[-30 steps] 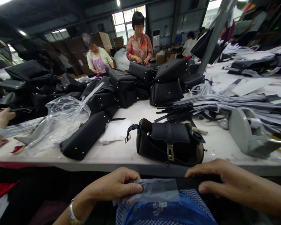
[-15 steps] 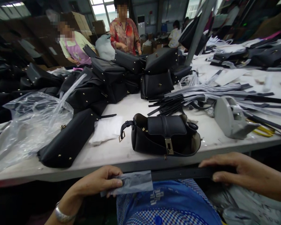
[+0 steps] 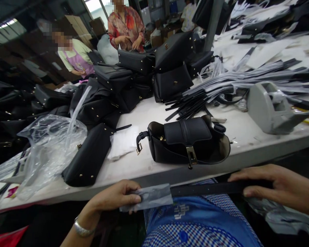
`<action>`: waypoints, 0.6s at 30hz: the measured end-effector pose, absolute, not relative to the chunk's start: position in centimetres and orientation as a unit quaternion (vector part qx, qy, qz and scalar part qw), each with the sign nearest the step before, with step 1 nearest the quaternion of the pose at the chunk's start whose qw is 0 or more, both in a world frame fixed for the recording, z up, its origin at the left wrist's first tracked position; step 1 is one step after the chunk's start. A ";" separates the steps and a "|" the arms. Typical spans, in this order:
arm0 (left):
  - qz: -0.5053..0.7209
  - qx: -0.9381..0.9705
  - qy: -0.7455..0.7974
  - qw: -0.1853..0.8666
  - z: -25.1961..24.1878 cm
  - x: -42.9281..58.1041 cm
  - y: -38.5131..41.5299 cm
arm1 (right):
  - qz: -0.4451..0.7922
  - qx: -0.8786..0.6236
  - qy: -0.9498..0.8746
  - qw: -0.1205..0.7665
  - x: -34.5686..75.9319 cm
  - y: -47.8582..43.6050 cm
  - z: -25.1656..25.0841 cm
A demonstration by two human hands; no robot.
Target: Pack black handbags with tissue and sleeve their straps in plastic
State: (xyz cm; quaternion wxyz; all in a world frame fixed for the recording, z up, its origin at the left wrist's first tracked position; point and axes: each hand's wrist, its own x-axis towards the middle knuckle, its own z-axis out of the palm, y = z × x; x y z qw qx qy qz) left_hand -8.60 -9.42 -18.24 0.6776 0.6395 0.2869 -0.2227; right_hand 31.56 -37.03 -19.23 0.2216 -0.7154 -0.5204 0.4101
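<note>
My left hand (image 3: 125,197) pinches a translucent wrapping sleeve (image 3: 157,197) that covers one end of a black strap (image 3: 208,189). The strap runs across my lap, just below the table edge. Its other end lies between the thumb and fingers of my right hand (image 3: 262,181). An open black handbag (image 3: 187,144) rests near the table's front edge, with a gold clasp and a short buckled strap at its left. A closed black bag (image 3: 89,157) lies to its left, beside a white sheet (image 3: 123,140).
Black bags (image 3: 134,75) are heaped at the back. Clear plastic (image 3: 51,137) lies at the left. Wrapped straps (image 3: 221,85) and a grey tape dispenser (image 3: 269,109) occupy the right. Two people stand across the table (image 3: 144,113), another farther back.
The view has tilted and shifted, so the bags and table appear at a new angle. Both hands keep hold of the strap and its sleeve, with little change between them.
</note>
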 end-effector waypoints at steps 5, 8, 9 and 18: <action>-0.213 0.629 0.282 0.692 -18.3 -6.6 -11.5 | 0.383 -0.694 -0.575 0.201 32.0 -35.5 -18.5; -0.180 0.611 0.304 0.708 -17.8 -5.1 -13.6 | 0.395 -0.667 -0.595 0.212 31.8 -33.9 -18.2; -0.175 0.605 0.304 0.715 -17.5 -4.5 -14.5 | 0.412 -0.645 -0.606 0.217 31.3 -33.2 -18.0; 0.106 0.518 0.371 0.763 -13.6 -4.4 -21.3 | 0.400 -0.506 -0.659 0.388 24.1 -30.1 -19.9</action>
